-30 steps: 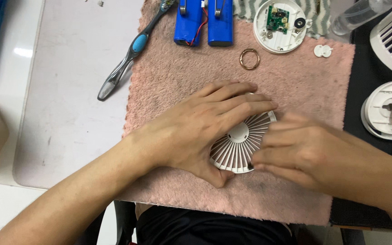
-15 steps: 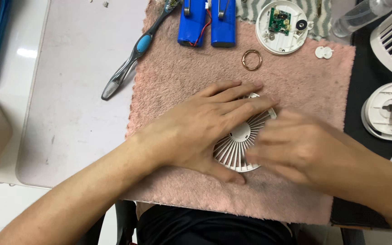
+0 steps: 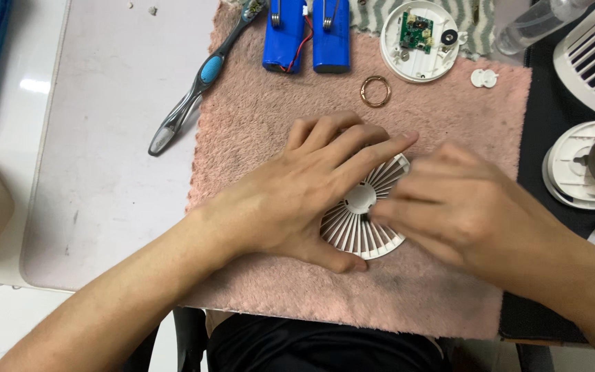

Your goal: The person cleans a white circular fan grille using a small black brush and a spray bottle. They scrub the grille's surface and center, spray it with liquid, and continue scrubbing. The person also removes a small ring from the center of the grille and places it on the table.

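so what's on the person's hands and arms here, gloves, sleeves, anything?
Nothing worn. Left hand and right hand are bare: no gloves, rings, watch or bands visible. Both forearms are uncovered as far as the picture shows, no sleeve cuffs in view. No markings or cables on them.

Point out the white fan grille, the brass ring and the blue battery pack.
white fan grille [image 3: 363,224], head view, ribbed face below the hub.
brass ring [image 3: 365,91], head view, left rim.
blue battery pack [image 3: 330,41], head view, right cell's body.

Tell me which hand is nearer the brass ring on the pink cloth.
Left. The left hand has its fingertips just below the brass ring, while the right hand sits lower and to the right, on the white fan grille.
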